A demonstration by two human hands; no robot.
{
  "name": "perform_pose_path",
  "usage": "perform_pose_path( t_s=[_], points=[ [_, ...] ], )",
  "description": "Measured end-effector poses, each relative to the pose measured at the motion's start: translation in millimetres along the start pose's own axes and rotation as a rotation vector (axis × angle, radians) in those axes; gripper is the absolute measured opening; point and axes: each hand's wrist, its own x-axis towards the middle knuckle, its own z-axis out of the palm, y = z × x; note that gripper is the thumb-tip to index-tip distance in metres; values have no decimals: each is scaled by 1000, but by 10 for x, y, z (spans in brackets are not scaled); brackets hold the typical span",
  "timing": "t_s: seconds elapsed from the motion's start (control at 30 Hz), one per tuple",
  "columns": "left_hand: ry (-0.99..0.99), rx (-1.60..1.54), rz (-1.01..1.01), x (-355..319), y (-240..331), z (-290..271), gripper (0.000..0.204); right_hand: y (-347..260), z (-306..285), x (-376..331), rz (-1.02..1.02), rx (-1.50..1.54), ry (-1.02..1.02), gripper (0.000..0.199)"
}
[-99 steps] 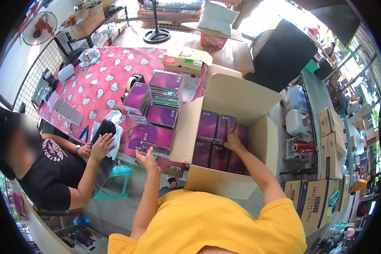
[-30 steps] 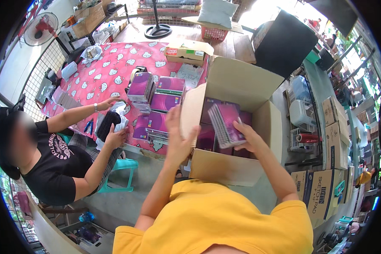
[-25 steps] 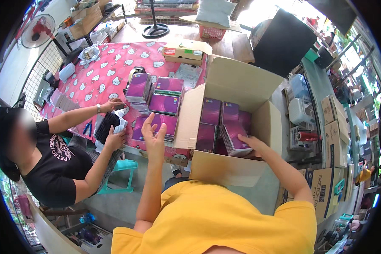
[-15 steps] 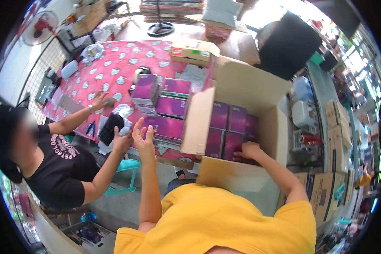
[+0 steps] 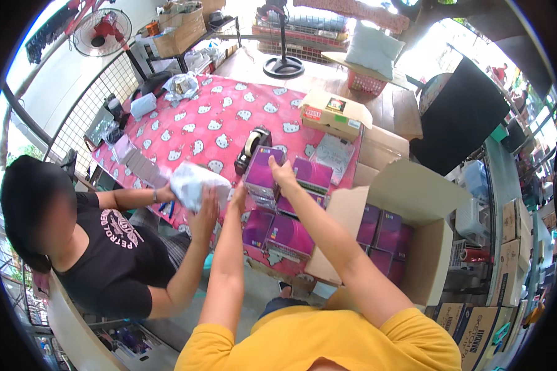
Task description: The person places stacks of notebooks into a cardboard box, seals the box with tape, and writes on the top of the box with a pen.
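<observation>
My right hand (image 5: pixel 283 175) holds the right side of a purple box (image 5: pixel 261 168), its thumb over the front face. On the box's left edge, low down, rests my left hand (image 5: pixel 239 196), its fingers partly hidden. The box is at the left of a group of similar purple boxes (image 5: pixel 289 234) on the table. To the right, an open cardboard carton (image 5: pixel 418 191) holds several more purple boxes (image 5: pixel 388 230). Just behind the held box sits a tape dispenser (image 5: pixel 252 148).
At my left a person in a black shirt (image 5: pixel 114 247) handles a white plastic-wrapped bundle (image 5: pixel 198 184) close to my left hand. A pink patterned cloth (image 5: pixel 185 133) covers the table. Farther back lie a cardboard box (image 5: pixel 334 117) and a plastic-wrapped packet (image 5: pixel 331 157).
My right hand has left the carton and moved left to the purple box. My left hand has come down onto it. The other person's dark item no longer shows; a white bundle does.
</observation>
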Motion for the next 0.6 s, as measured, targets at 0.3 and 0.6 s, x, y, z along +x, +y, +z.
perform_pose_path(
  t_s=[0.3,0.6],
  points=[
    [-29,-192,537,-1383,446,1025,63,167,-980,45,-164,621,-556,52],
    [-426,-258,558,-2667,577,1602,104,129,-1495,-1369,-510,865,-632,69]
  ],
)
